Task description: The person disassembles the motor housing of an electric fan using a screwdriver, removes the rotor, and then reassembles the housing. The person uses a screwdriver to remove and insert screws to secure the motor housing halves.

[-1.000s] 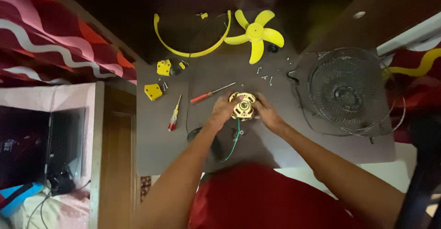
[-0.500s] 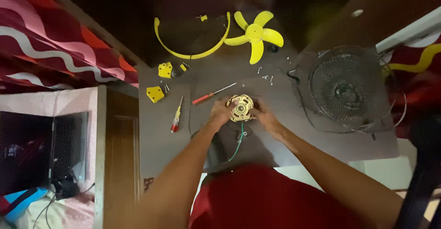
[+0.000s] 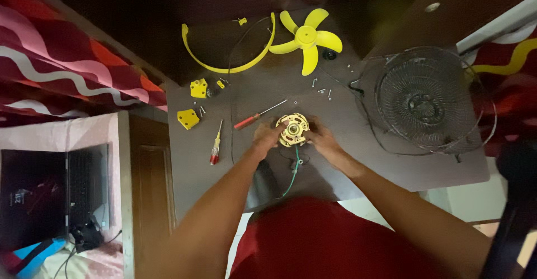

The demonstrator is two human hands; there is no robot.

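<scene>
head view, dark table (image 3: 391,161), fan motor (image 3: 292,129), red patterned bedding (image 3: 61,61)

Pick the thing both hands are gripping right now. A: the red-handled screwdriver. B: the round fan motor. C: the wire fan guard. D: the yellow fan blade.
B: the left hand and right hand clasp the round fan motor from either side, with the other three things lying apart on the table.

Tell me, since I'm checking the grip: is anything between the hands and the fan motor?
Nothing visible. The left hand and right hand both touch the yellow fan motor directly on the table; the screwdrivers lie apart to its left.
</scene>
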